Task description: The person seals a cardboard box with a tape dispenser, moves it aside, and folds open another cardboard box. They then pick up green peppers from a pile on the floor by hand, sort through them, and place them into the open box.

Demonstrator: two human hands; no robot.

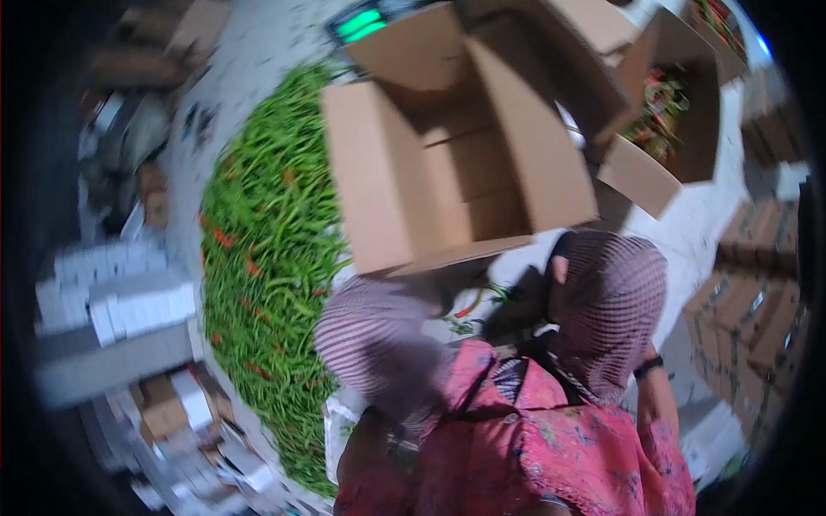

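Note:
Neither of my hands shows. My right forearm (pixel 661 404), with a dark band at the wrist, runs up beside my right knee (pixel 615 301), and the hand past it is hidden. At the lower left my left arm (pixel 361 451) is partly seen by my left knee (pixel 366 322), its hand out of sight. In front of my knees stands an open cardboard box (pixel 370 172), flaps spread, its brown inner walls and bottom visible. Left of it spreads a large heap of long green chili peppers (pixel 267 198), with some red ones among them.
A second cardboard box (pixel 699 120) at the upper right holds red and green peppers. A device with a lit green display (pixel 360 26) sits behind the near box. Stacked cartons (pixel 744 322) stand at right, white boxes (pixel 142 301) at left. Few peppers (pixel 469 305) lie between my feet.

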